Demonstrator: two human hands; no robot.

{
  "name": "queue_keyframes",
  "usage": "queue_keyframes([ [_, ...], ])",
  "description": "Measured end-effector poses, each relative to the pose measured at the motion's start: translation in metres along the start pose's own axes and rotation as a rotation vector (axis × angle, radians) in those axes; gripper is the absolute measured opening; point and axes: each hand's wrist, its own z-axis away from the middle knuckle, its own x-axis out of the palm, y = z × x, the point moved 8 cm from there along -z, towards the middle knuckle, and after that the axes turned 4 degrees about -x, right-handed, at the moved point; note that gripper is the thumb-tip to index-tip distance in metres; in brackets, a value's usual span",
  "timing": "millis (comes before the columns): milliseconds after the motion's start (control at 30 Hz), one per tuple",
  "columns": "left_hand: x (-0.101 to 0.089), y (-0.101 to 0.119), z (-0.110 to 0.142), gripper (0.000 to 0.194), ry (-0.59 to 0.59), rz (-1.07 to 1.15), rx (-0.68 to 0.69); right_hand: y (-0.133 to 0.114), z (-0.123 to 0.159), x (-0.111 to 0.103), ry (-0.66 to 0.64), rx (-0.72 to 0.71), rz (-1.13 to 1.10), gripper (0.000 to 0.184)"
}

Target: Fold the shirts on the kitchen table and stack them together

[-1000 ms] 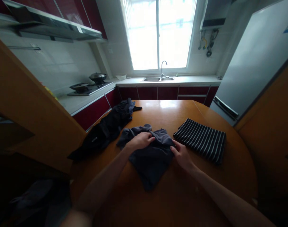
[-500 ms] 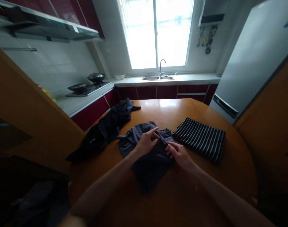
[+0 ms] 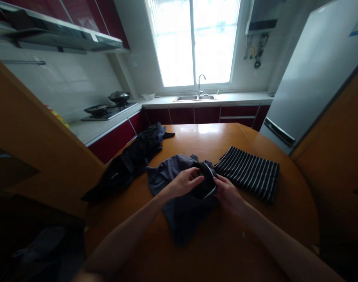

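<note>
A dark grey-blue garment (image 3: 170, 168) lies bunched on the table, its lower part spread toward me. Its round opening (image 3: 207, 180) gapes between my hands, showing a black inside and a thin white line along the right edge. My right hand (image 3: 228, 192) pinches that right edge between thumb and fingers. At the left side of the opening is my left hand (image 3: 185, 182), its thumb and fingers apart, fingertips reaching over the black inside. Whether those fingertips touch the cloth is hard to see. What kind of garment it is does not show clearly.
A folded black cloth with white stripes (image 3: 249, 170) lies on the right of the round wooden table (image 3: 205, 135). Another black garment (image 3: 129, 158) stretches along the left edge. Beyond stand a counter with a sink (image 3: 187, 98), a stove with pans (image 3: 119, 97) and a fridge (image 3: 308, 78).
The garment's opening has been spread apart, so its black inside and white line now show. My left hand has moved slightly right and down; my right hand has shifted a little right.
</note>
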Motion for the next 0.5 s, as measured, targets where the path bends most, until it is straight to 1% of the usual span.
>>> queue_keyframes([
  [67,0.007,0.008,0.004,0.041,-0.026,-0.074,0.048,0.003,0.002,0.006,-0.059,-0.048,0.183,0.027],
  [167,0.013,0.019,0.009,0.036,0.052,-0.212,0.131,0.005,0.006,0.017,-0.162,-0.196,0.514,0.022],
  [233,0.018,0.018,0.011,0.026,0.078,-0.297,0.131,0.013,0.01,0.026,-0.268,-0.226,0.645,0.02],
  [300,0.023,0.009,0.013,0.018,0.048,-0.369,0.083,0.021,0.015,0.031,-0.356,-0.208,0.725,0.022],
  [333,0.023,0.005,0.013,0.017,0.027,-0.397,0.056,0.023,0.016,0.031,-0.374,-0.203,0.761,0.024],
  [367,0.02,0.001,0.012,0.018,0.006,-0.42,0.03,0.023,0.016,0.03,-0.367,-0.205,0.785,0.026],
  [433,0.005,-0.006,0.005,0.021,-0.055,-0.454,-0.046,0.019,0.014,0.024,-0.304,-0.206,0.776,0.03],
  [500,-0.024,-0.012,-0.009,0.019,-0.133,-0.47,-0.186,0.011,0.01,0.015,-0.208,-0.203,0.708,0.038],
])
